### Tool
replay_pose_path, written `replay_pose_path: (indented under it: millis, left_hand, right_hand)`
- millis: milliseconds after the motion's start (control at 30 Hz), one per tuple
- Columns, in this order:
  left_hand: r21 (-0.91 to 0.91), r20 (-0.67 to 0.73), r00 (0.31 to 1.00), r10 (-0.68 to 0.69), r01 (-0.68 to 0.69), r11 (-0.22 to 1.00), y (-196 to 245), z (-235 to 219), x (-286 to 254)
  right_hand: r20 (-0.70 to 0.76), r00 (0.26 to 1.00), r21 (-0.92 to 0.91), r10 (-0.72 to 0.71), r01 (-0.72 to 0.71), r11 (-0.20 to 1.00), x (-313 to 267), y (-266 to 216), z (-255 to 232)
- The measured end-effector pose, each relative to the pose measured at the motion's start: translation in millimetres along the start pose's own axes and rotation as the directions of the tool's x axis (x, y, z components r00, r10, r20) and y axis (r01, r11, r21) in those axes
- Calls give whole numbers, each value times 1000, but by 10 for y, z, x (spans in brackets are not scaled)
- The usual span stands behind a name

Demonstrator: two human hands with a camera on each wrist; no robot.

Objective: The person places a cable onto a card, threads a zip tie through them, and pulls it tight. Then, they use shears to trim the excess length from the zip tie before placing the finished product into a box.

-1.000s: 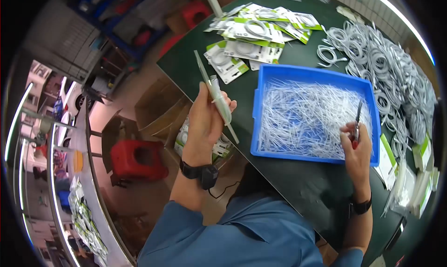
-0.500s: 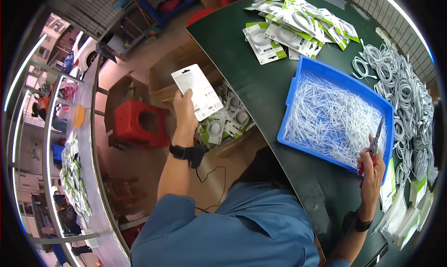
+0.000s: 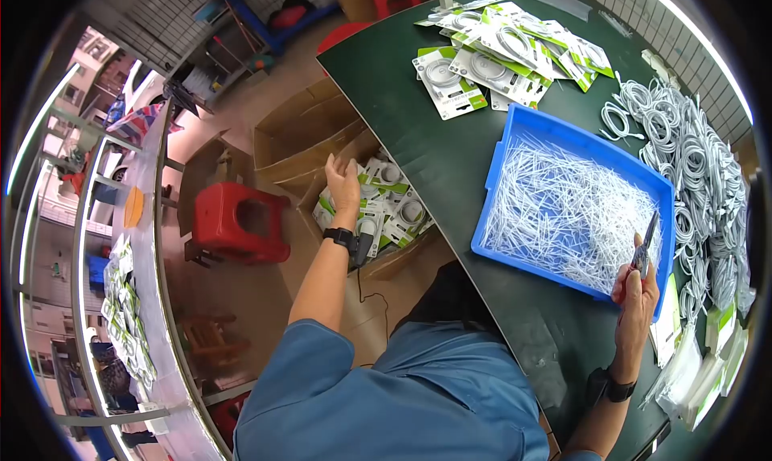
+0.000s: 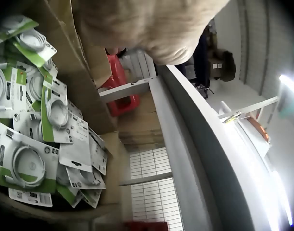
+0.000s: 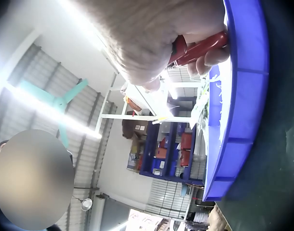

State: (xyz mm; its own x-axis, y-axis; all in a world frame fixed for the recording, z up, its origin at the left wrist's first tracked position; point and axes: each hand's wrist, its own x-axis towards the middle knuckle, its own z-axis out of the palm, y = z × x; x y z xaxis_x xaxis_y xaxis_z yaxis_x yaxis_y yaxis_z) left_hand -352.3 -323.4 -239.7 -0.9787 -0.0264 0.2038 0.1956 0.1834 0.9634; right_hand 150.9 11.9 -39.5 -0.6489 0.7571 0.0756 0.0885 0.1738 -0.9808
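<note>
My left hand (image 3: 344,186) hangs above a cardboard carton (image 3: 400,260) beside the table, its fingers loosely spread and holding nothing. Inside the carton lie many carded USB cable packs (image 3: 410,212); the left wrist view shows white coiled cables on white-and-green cards (image 4: 29,166). My right hand (image 3: 635,300) grips red-handled pliers (image 3: 642,256), their metal jaws pointing up and away over the right side of a blue tray (image 3: 555,273). Thin white plastic strips (image 3: 555,200) fill the tray. In the right wrist view, fingers wrap the red handle (image 5: 204,48) close by the tray wall.
Carded cable packs (image 3: 515,47) are heaped at the table's far side. Loose coiled grey-white cables (image 3: 691,155) pile up right of the tray, with flat cards and clear bags (image 3: 683,389) nearer me. A red stool (image 3: 241,220) stands on the floor at left.
The carded pack that my left hand held has left it, and the hand is now over the carton. My right hand keeps the pliers at the tray's right side.
</note>
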Motion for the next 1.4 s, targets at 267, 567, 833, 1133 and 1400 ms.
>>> replay_pose_path:
  millis: [267, 567, 833, 1133, 1400]
  left_hand:
    - [-228, -76, 958, 277, -287, 931, 1341, 372, 130]
    - [-56, 586, 354, 729, -880, 472, 2718, 1978, 324]
    - [177, 755, 185, 629, -981, 77, 2645, 2994, 422]
    - [208, 832, 159, 531, -978, -32, 2674, 3321, 476]
    - [84, 743, 171, 647, -983, 164, 3327, 2997, 198]
  right_hand:
    - [52, 997, -141, 48, -40, 989, -101, -252, -20]
    - [37, 999, -208, 2, 5, 978, -113, -297, -4]
    - [136, 989, -275, -57, 92, 957, -93, -331, -14]
    - [126, 992, -294, -30, 66, 954, -74, -274, -23]
    - [69, 997, -175, 40, -28, 984, -81, -195, -34]
